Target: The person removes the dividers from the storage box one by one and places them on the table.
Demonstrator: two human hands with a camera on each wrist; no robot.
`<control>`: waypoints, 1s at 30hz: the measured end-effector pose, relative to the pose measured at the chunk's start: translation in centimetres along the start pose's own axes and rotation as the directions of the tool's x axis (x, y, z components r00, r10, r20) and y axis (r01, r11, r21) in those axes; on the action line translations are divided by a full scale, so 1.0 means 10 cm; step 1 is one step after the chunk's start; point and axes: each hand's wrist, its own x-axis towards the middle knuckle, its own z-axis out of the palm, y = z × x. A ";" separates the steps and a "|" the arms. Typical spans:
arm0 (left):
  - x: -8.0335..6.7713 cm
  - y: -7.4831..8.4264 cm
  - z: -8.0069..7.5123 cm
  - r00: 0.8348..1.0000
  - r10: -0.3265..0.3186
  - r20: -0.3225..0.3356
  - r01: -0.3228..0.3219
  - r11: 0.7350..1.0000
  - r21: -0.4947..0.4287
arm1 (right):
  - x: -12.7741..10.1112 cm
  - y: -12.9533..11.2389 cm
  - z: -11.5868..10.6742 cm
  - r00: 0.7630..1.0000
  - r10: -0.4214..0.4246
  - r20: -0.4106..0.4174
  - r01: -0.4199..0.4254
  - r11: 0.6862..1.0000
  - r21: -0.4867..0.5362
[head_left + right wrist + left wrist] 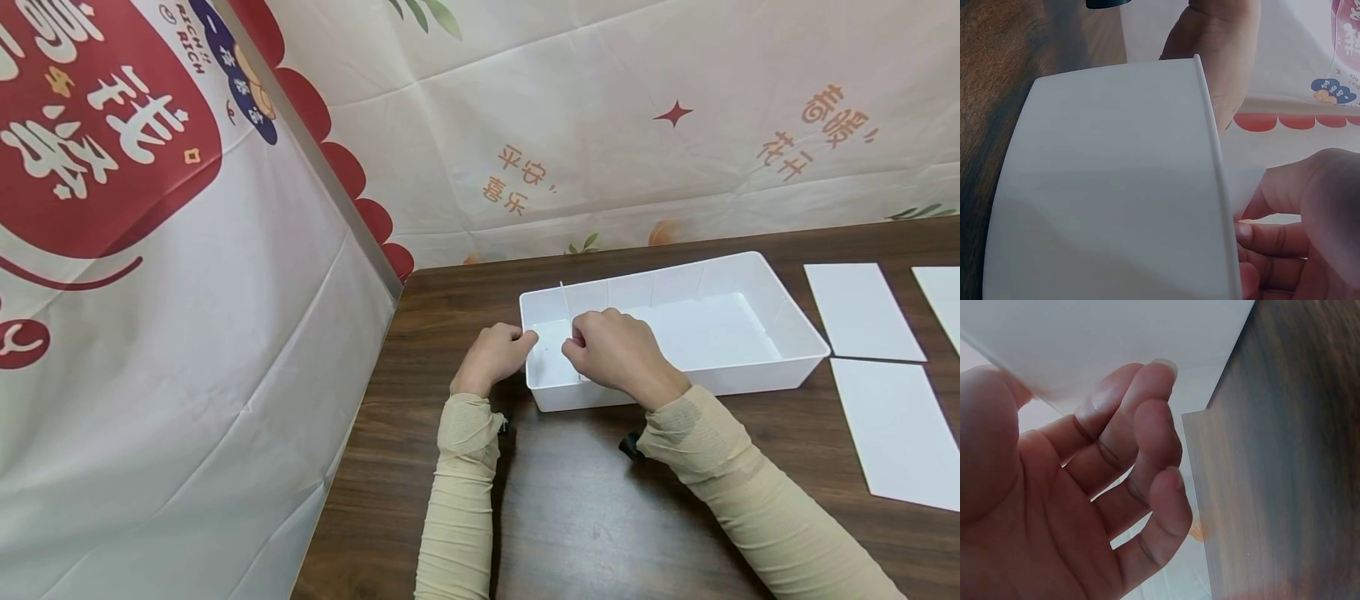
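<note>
A long white plastic box [757, 377] lies lengthwise on the dark wooden table, open side up. My left hand [491, 358] grips its left end wall, thumb over the rim and curled fingers against the outside, as the left wrist view shows. Over the left part of the box, my right hand [618, 350] pinches a thin white divider panel [1245, 187] between thumb and fingers. In the head view the divider stands nearly edge-on across the box, its far tip rising past the back rim. The right hand covers much of it.
Flat white panels lie to the right of the box: one toward the back [862, 310], one nearer the front, and another cut off by the frame edge. A printed cloth [480, 108] hangs behind the table, and another white cloth [247, 350] borders its left side.
</note>
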 end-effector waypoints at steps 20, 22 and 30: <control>0.00 0.00 0.00 1.000 -0.010 0.012 0.010 1.000 0.000 | -0.01 -0.01 -0.01 1.000 0.002 -0.026 -0.001 0.999 0.042; 0.00 0.00 0.00 1.000 -0.013 0.013 0.013 1.000 -0.001 | -0.01 -0.01 -0.01 1.000 0.002 -0.024 -0.001 0.999 0.038; 0.00 0.00 0.00 1.000 -0.011 0.011 0.011 1.000 0.001 | -0.01 -0.01 -0.03 0.999 0.004 -0.034 -0.002 0.999 0.036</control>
